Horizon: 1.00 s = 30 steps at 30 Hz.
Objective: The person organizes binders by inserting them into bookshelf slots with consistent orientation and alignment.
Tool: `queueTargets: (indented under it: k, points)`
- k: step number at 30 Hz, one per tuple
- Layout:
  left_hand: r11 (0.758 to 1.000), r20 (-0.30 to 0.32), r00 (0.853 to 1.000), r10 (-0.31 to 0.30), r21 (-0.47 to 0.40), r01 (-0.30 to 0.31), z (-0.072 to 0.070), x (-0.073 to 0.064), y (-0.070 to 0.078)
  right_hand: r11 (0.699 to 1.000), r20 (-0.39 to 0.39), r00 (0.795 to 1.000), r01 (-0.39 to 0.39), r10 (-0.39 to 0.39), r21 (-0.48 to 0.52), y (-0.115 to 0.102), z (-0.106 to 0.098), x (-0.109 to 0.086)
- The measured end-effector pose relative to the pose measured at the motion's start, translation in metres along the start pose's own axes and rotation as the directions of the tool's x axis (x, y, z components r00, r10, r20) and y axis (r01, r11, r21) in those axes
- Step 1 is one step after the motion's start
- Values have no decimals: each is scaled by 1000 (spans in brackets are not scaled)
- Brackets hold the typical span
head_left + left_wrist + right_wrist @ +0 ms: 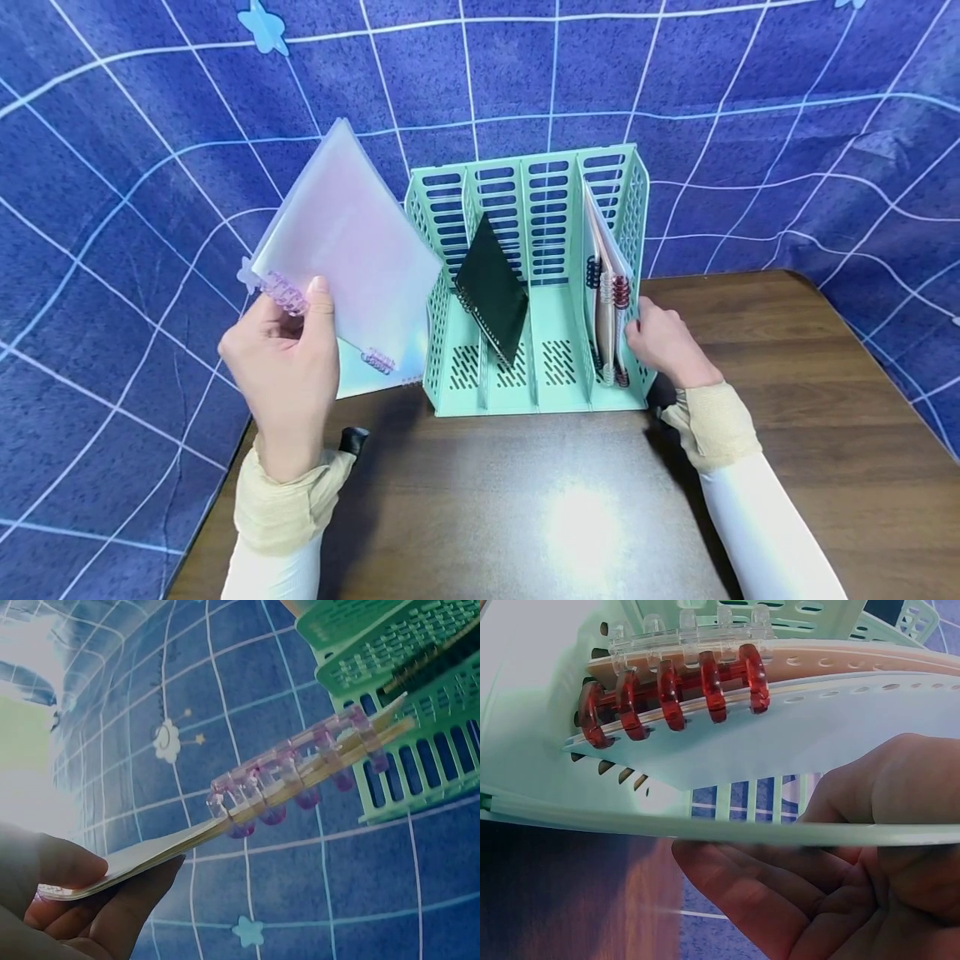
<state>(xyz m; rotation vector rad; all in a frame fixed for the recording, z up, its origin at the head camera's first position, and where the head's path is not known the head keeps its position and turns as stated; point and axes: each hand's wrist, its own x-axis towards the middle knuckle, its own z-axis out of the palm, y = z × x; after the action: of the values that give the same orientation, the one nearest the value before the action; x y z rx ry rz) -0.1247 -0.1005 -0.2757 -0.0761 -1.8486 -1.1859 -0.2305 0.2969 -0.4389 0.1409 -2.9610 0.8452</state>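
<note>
In the head view my left hand [288,358] pinches a loose-leaf notebook [352,225] at its ringed edge, thumb on the cover. The cover is translucent and pinkish, with purple binder rings [296,772] along one edge. It is tilted, with one corner up, left of a mint-green file rack [480,404]. My right hand [671,342] grips the rack's right side wall, thumb inside and fingers outside in the right wrist view. Several ring-bound notebooks [609,292] stand in the rightmost slot, one with red rings [671,694]. A black spiral notebook [491,292] leans in the left part.
A shiny iridescent cover [375,379] lies low behind the held notebook, beside the rack. The brown wooden table [487,500] extends in front and to the right. A blue grid-patterned cloth [750,125] hangs behind and at both sides.
</note>
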Motion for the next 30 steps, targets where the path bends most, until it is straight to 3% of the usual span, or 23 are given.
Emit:
queueTargets:
  k: [12,19,30]
  points:
    - [999,44,999,15,-39,-13,30,-10,12,1000,-2,1000,-1,1,11,0,-1,0]
    - [997,68,996,63,-50,-60,51,-16,9,1000,3,1000,-7,7,9,0,-1,0]
    - [995,88,993,74,-66,-69,84,-32,2,1000,17,1000,-9,8,17,3,0,1]
